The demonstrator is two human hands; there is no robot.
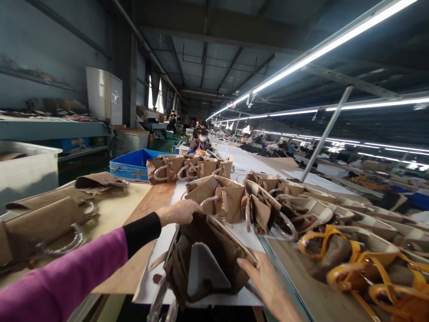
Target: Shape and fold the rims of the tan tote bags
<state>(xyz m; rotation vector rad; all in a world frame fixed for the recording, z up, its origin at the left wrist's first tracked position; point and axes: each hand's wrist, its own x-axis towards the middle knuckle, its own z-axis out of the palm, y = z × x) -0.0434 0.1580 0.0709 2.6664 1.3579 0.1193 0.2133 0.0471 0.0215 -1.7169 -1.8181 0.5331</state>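
Observation:
A brown handbag (231, 250) lies tipped with its opening facing me at the front of the work table. My left hand (181, 212) grips its far upper edge with closed fingers. On the right side of the opening, my right hand (263, 275) has its thumb inside and its fingers around the rim. Inside the bag shows a pale, stiff panel (205, 268). Clear-wrapped handles (159, 295) hang down at its lower left. Just beyond the bag stands a tan handbag (223, 197) with a wrapped handle.
More tan bags (167, 169) stand in a row behind. Many bags crowd the right side, some with orange straps (335, 250). Folded bags (50, 219) lie at left. A blue bin (130, 162) and white tub (30, 165) stand beyond. A slanted metal post (326, 134) rises at right. A person (200, 139) sits farther back.

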